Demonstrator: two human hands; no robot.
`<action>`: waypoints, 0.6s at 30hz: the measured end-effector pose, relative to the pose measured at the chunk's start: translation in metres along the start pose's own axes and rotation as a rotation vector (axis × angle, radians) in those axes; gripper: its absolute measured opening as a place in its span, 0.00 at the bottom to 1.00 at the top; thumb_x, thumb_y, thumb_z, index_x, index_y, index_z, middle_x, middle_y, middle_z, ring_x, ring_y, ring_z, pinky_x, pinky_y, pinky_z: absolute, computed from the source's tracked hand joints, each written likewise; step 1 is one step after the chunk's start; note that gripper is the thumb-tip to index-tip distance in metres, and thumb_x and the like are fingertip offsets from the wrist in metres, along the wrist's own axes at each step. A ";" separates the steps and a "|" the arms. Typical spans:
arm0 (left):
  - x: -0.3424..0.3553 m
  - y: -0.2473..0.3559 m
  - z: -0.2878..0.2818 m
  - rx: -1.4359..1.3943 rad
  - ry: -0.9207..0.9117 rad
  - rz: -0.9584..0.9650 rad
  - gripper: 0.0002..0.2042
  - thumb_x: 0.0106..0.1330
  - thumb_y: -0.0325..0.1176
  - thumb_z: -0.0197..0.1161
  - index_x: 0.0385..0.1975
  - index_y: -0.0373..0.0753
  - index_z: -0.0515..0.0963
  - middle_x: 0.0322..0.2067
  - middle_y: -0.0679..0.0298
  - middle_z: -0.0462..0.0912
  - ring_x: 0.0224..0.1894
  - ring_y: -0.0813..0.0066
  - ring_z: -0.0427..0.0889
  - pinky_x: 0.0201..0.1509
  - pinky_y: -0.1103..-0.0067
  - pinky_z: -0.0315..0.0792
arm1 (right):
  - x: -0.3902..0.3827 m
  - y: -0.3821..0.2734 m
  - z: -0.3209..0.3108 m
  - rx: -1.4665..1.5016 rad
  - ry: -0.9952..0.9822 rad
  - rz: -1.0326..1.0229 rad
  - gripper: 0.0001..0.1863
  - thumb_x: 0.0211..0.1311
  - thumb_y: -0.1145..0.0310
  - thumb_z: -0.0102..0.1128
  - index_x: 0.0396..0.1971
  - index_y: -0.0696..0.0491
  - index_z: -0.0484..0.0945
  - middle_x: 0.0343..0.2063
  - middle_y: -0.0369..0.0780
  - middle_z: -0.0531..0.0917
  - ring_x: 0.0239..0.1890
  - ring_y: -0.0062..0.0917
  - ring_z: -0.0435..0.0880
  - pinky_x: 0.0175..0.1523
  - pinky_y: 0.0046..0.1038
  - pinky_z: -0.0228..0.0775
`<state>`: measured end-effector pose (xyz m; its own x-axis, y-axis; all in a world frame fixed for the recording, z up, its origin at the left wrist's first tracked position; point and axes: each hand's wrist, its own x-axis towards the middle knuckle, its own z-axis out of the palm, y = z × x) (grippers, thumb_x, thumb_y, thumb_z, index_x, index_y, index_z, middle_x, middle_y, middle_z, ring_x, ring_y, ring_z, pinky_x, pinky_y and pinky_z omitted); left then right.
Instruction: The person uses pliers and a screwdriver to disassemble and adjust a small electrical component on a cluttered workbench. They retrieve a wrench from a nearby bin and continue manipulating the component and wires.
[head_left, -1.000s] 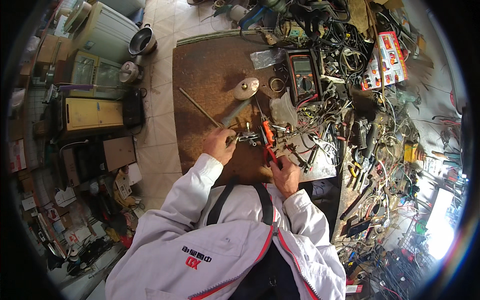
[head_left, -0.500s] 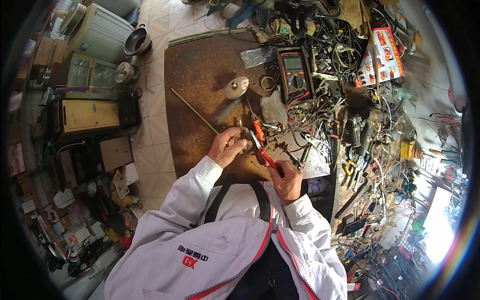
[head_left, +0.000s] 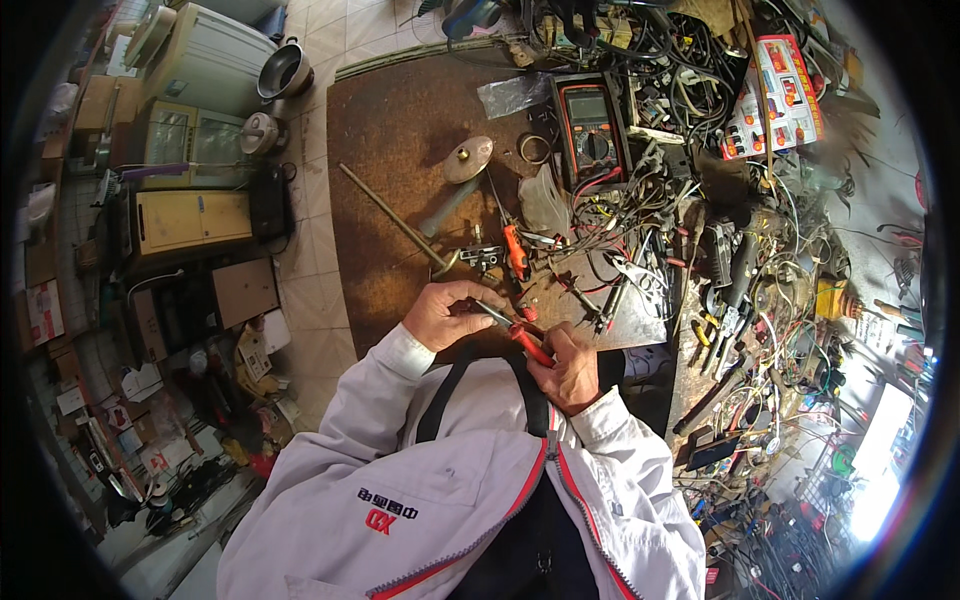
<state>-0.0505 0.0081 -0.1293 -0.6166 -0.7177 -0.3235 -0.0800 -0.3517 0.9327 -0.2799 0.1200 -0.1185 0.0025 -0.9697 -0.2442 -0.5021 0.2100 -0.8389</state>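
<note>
My right hand (head_left: 568, 368) is closed round the red handles of a pair of pliers (head_left: 528, 342), held low over the table's front edge. The bright metal jaws point left toward my left hand (head_left: 445, 315). Its thumb and fingers are pinched together at the jaws; whatever small piece they hold is hidden. Just beyond the hands lie a small metal fitting (head_left: 484, 257) and a screwdriver with an orange handle (head_left: 516, 250). A long thin metal rod (head_left: 385, 212) with a bent near end lies on the left.
The brown table (head_left: 390, 120) carries a round disc on a stem (head_left: 470, 158), a metal ring (head_left: 535, 148), a plastic bag (head_left: 512, 97) and a multimeter (head_left: 592, 130). Tangled wires (head_left: 640, 215) and tools crowd the right. A printed box (head_left: 775, 100) lies at the far right.
Both hands have come nearer to my body, with the pliers turned more leftward. The small metal fitting, earlier mostly hidden by my left hand, now shows on the table.
</note>
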 end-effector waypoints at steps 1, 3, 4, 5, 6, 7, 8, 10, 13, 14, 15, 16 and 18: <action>0.000 0.001 0.002 0.024 -0.015 0.032 0.15 0.64 0.22 0.64 0.51 0.33 0.79 0.48 0.59 0.85 0.46 0.75 0.83 0.52 0.79 0.76 | 0.001 0.000 -0.001 -0.002 -0.003 -0.007 0.13 0.47 0.70 0.69 0.27 0.59 0.73 0.29 0.49 0.76 0.31 0.50 0.78 0.34 0.42 0.70; -0.002 -0.002 0.006 -0.299 0.029 -0.074 0.19 0.66 0.23 0.61 0.57 0.34 0.75 0.51 0.57 0.83 0.48 0.71 0.83 0.53 0.77 0.77 | 0.003 -0.002 -0.003 -0.005 -0.012 -0.019 0.13 0.50 0.69 0.69 0.25 0.60 0.73 0.29 0.49 0.76 0.31 0.50 0.77 0.34 0.42 0.69; -0.002 -0.005 0.007 -0.460 0.052 -0.127 0.21 0.66 0.23 0.59 0.60 0.34 0.73 0.53 0.55 0.82 0.49 0.69 0.83 0.54 0.76 0.77 | 0.003 0.000 -0.001 0.043 -0.003 0.002 0.12 0.52 0.69 0.68 0.25 0.60 0.73 0.28 0.49 0.76 0.30 0.49 0.77 0.34 0.41 0.69; 0.000 -0.006 0.006 -0.589 0.064 -0.135 0.24 0.69 0.27 0.54 0.65 0.32 0.66 0.60 0.50 0.76 0.54 0.61 0.82 0.58 0.73 0.76 | 0.003 0.003 0.002 0.090 0.005 0.024 0.12 0.55 0.68 0.67 0.25 0.60 0.73 0.27 0.48 0.75 0.30 0.47 0.77 0.34 0.41 0.68; 0.002 -0.006 0.007 -0.663 0.091 -0.122 0.24 0.70 0.28 0.52 0.66 0.31 0.65 0.62 0.48 0.74 0.58 0.58 0.79 0.61 0.71 0.74 | 0.002 0.004 0.004 0.139 0.013 0.045 0.13 0.57 0.68 0.66 0.25 0.60 0.73 0.26 0.47 0.75 0.29 0.46 0.77 0.34 0.40 0.67; 0.002 -0.006 0.007 -0.736 0.118 -0.108 0.24 0.70 0.30 0.51 0.66 0.30 0.64 0.64 0.46 0.71 0.62 0.55 0.76 0.64 0.69 0.72 | 0.000 0.005 0.004 0.189 0.036 0.093 0.13 0.59 0.67 0.65 0.25 0.60 0.74 0.25 0.47 0.74 0.28 0.43 0.76 0.35 0.39 0.67; 0.002 -0.003 0.008 -0.755 0.123 -0.101 0.24 0.71 0.31 0.50 0.66 0.30 0.64 0.65 0.46 0.69 0.64 0.54 0.74 0.65 0.68 0.70 | -0.002 0.006 0.003 0.238 0.061 0.139 0.13 0.61 0.66 0.64 0.26 0.60 0.75 0.25 0.46 0.73 0.28 0.40 0.76 0.35 0.37 0.67; 0.001 0.004 0.009 -0.793 0.131 -0.087 0.25 0.71 0.32 0.47 0.67 0.29 0.62 0.67 0.44 0.66 0.68 0.52 0.69 0.69 0.67 0.66 | -0.009 0.020 0.006 0.299 0.118 0.243 0.13 0.64 0.64 0.63 0.31 0.60 0.78 0.24 0.43 0.72 0.28 0.31 0.74 0.36 0.33 0.66; 0.000 0.006 0.007 -0.786 0.117 -0.063 0.27 0.70 0.30 0.46 0.68 0.29 0.60 0.68 0.44 0.64 0.71 0.50 0.65 0.73 0.65 0.61 | -0.015 0.022 -0.005 0.325 0.129 0.285 0.15 0.65 0.60 0.62 0.34 0.60 0.79 0.25 0.43 0.75 0.29 0.30 0.74 0.37 0.32 0.67; 0.000 0.005 0.006 -0.775 0.109 -0.053 0.27 0.70 0.30 0.46 0.69 0.29 0.59 0.68 0.44 0.64 0.71 0.50 0.64 0.73 0.64 0.60 | -0.017 0.022 -0.008 0.306 0.115 0.318 0.16 0.66 0.59 0.62 0.34 0.60 0.79 0.25 0.43 0.75 0.29 0.30 0.75 0.38 0.31 0.67; 0.001 0.004 0.005 -0.763 0.100 -0.044 0.27 0.70 0.30 0.46 0.69 0.29 0.58 0.68 0.44 0.63 0.71 0.50 0.64 0.74 0.64 0.59 | -0.018 0.023 -0.007 0.310 0.126 0.311 0.16 0.66 0.59 0.62 0.34 0.60 0.79 0.25 0.43 0.75 0.29 0.30 0.75 0.38 0.31 0.67; 0.001 0.004 0.004 -0.751 0.092 -0.034 0.28 0.69 0.30 0.46 0.69 0.28 0.58 0.69 0.43 0.63 0.71 0.50 0.63 0.75 0.64 0.59 | -0.019 0.023 -0.006 0.314 0.137 0.305 0.16 0.66 0.59 0.62 0.34 0.59 0.79 0.25 0.43 0.75 0.29 0.30 0.75 0.38 0.31 0.67; 0.001 0.005 0.004 -0.737 0.083 -0.030 0.28 0.69 0.29 0.46 0.69 0.28 0.57 0.68 0.43 0.63 0.71 0.50 0.63 0.75 0.63 0.58 | -0.021 0.024 -0.004 0.315 0.149 0.302 0.16 0.66 0.58 0.62 0.34 0.60 0.79 0.25 0.43 0.75 0.29 0.30 0.74 0.38 0.31 0.67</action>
<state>-0.0550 0.0082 -0.1240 -0.5586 -0.7341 -0.3860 0.4685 -0.6633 0.5835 -0.2953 0.1452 -0.1312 -0.2395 -0.8618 -0.4470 -0.1734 0.4910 -0.8537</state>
